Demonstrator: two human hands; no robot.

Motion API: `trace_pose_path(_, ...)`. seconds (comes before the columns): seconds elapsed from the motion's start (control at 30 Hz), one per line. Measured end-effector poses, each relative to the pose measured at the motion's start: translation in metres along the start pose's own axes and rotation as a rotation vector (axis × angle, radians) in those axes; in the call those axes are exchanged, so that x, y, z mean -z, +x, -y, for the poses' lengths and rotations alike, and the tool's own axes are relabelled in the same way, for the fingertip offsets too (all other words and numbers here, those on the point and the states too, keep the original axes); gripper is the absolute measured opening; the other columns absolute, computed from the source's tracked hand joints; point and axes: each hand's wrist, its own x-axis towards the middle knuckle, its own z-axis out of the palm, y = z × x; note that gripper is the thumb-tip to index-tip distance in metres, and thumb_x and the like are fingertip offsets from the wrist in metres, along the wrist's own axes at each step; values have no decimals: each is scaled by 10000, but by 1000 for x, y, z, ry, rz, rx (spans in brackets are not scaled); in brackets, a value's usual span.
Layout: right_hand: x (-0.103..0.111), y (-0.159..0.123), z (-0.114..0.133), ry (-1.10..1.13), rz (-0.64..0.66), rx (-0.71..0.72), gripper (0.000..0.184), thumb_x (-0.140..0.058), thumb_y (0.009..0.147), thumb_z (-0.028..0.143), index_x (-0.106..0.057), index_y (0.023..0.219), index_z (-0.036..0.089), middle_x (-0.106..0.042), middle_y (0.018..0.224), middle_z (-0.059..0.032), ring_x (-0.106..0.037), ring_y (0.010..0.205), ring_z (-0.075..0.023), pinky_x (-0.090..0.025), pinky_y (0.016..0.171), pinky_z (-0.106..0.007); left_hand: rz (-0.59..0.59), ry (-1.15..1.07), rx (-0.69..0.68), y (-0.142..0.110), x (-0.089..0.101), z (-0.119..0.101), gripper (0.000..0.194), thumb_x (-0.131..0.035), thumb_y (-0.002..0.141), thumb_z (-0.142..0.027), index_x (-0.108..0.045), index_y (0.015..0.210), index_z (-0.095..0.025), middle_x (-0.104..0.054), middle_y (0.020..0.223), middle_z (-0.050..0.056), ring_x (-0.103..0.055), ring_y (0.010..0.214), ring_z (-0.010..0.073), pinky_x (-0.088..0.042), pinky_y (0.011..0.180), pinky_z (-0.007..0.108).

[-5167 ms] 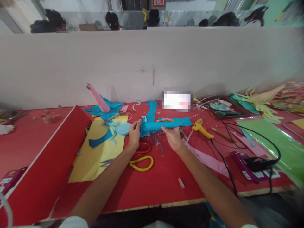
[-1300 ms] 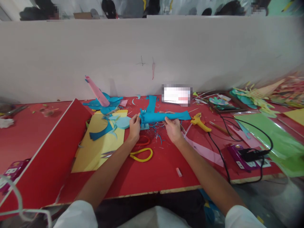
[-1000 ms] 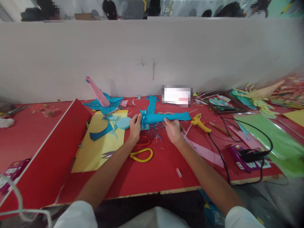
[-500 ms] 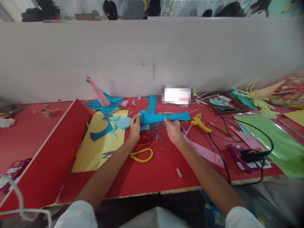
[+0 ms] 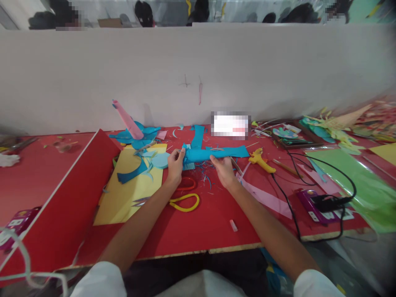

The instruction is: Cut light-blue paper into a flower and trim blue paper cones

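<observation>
Between my two hands a long blue paper strip [image 5: 204,155] lies nearly level, its left end gathered into a bunched or rolled part. My left hand [image 5: 175,166] is closed in a pinch around that left end. Lower along the strip, my right hand [image 5: 223,168] grips its near edge, thumb on top and fingers mostly hidden beneath. Another blue strip [image 5: 198,136] lies just behind. Below my left hand rest scissors with yellow handles [image 5: 185,203] and a red handle loop [image 5: 186,183]. Thin blue paper shreds are scattered under the held strip.
To the right are a yellow glue gun [image 5: 261,161] with a black cable, a pink paper strip [image 5: 267,198] and a purple power box [image 5: 318,206]. At left, yellow sheets [image 5: 123,202], a pink cone on blue petals [image 5: 128,119], and a raised red divider [image 5: 58,198].
My right hand has slid slightly left along the blue strip. At the left end, the bunched part has turned a little in my left hand's fingers.
</observation>
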Motion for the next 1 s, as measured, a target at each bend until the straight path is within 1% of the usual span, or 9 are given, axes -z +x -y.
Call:
trace_pose_path(0.07,0,0,0,14,-7,-2,548,-955,704,500,-717,1134,257,-770,923,-21,-728,917,-254,-623,935,-453,-29,-38,48,0,-1,0,587,-815,830,-644,-468,656,-204,-350,631,-54,-297,566,92,-255,487,241)
trace_pose_path(0.13,0,0,2,25,-5,7,550,-955,699,495,-715,1131,255,-782,982,-32,-732,953,-258,-616,961,-459,-77,-104,138,0,-2,1,572,-765,864,-670,-464,696,-213,-354,633,-60,-301,536,86,-232,459,232)
trace_pose_path(0.2,0,1,3,25,7,24,536,-947,706,491,-711,1126,256,-786,1029,-40,-729,989,-257,-599,1000,-462,-112,-150,206,0,-2,1,545,-744,884,-655,-463,721,-218,-371,634,-63,-319,520,82,-221,442,218)
trace_pose_path(0.33,1,1,4,13,22,42,496,-931,720,474,-709,1108,260,-779,1012,-34,-718,971,-245,-581,1005,-441,-97,-148,220,0,-3,1,493,-809,843,-553,-464,731,-219,-382,636,-70,-338,524,76,-258,444,198)
trace_pose_path(0.43,1,1,4,8,10,51,483,-930,723,449,-712,1108,256,-771,984,-25,-709,935,-237,-581,973,-424,-87,-141,222,-1,-3,0,477,-812,833,-557,-489,741,-218,-399,652,-64,-349,535,79,-282,448,197)
trace_pose_path(0.57,0,0,5,-16,32,63,456,-913,750,459,-713,1106,256,-780,1012,-33,-710,971,-245,-565,1007,-430,-49,-95,180,-3,-2,-1,544,-815,814,-623,-473,707,-213,-366,662,-60,-326,545,81,-262,448,203)
trace_pose_path(0.77,3,1,4,3,22,60,506,-916,756,548,-707,1127,274,-779,1046,-42,-721,1009,-260,-576,1026,-456,8,25,60,-1,2,3,540,-818,826,-617,-526,657,-195,-387,637,-46,-331,569,93,-258,480,222)
trace_pose_path(0.9,3,1,1,-38,5,65,513,-900,772,581,-709,1127,263,-771,1010,-42,-721,980,-256,-580,990,-446,6,42,18,0,3,5,573,-809,818,-654,-510,641,-198,-383,631,-44,-323,585,100,-261,497,239)
trace_pose_path(1.0,2,1,3,-72,-5,81,561,-918,738,595,-721,1128,243,-759,928,-33,-708,924,-251,-585,933,-423,-6,57,-11,1,3,5,589,-792,821,-681,-498,643,-203,-382,631,-44,-319,595,106,-273,517,252)
